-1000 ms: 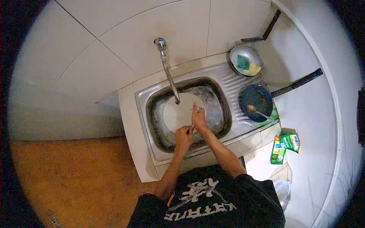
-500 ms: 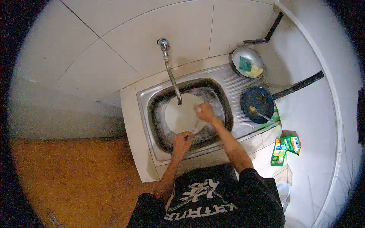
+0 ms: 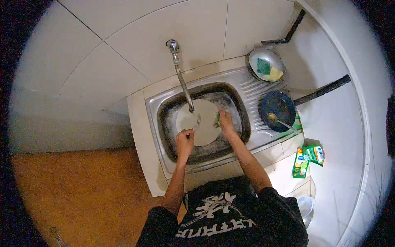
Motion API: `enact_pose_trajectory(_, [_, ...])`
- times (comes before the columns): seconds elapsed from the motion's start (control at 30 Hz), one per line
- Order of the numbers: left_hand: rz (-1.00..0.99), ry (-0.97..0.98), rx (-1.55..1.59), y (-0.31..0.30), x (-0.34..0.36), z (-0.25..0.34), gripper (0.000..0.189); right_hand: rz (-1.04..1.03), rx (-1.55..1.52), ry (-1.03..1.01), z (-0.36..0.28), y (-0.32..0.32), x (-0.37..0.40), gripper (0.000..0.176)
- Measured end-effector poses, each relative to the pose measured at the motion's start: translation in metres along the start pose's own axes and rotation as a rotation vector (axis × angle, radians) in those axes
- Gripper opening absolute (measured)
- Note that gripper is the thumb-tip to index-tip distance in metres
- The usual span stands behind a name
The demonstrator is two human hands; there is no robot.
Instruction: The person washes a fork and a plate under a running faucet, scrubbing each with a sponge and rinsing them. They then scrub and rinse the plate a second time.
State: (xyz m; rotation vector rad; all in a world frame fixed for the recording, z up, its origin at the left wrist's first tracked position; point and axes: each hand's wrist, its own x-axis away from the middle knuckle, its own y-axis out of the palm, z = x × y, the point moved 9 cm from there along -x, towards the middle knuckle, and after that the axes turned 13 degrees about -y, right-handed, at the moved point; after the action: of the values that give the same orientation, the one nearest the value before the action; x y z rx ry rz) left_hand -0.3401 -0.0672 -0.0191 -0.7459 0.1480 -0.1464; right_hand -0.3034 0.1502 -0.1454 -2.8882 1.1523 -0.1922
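My left hand (image 3: 184, 142) is closed on a fork (image 3: 198, 120), its tines pointing up and away from me. Over the right side of the basin, my right hand (image 3: 225, 124) grips a small green scouring sponge (image 3: 216, 120), apart from the fork. Beneath both hands a large white round plate (image 3: 205, 136) lies in the steel sink (image 3: 162, 142), whose walls look dark and sudsy. The curved tap (image 3: 184, 84) hangs over the plate; whether water runs cannot be made out.
A metal pan (image 3: 256, 61) with a green pad and a yellow sponge sits at the back right. Closer stands a dark frying pan (image 3: 279, 103) holding a spoon (image 3: 273, 117). Green packets (image 3: 306, 158) lie by the right wall, near a clear plastic container (image 3: 305, 208).
My left hand has moved left and up from the basin's near edge, bringing the fork over the plate. My right hand has shifted slightly right, and the sponge in it now shows.
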Motion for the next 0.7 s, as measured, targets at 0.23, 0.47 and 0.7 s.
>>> enact_pose_trajectory(0.23, [-0.311, -0.444, 0.269, 0.036, 0.005, -0.011, 0.018, -0.047, -0.561, 0.398, -0.006, 0.030, 0.039, 0.048])
enact_pose_trajectory(0.47, [-0.369, -0.388, 0.293, 0.046, 0.018, 0.020, 0.022, 0.011, -0.042, 0.278, 0.005, 0.036, 0.043, 0.053])
enact_pose_trajectory(0.7, [-0.215, -0.196, 0.188, 0.036, 0.026, 0.029, 0.021, -0.112, 0.410, -0.272, -0.079, 0.036, 0.022, 0.043])
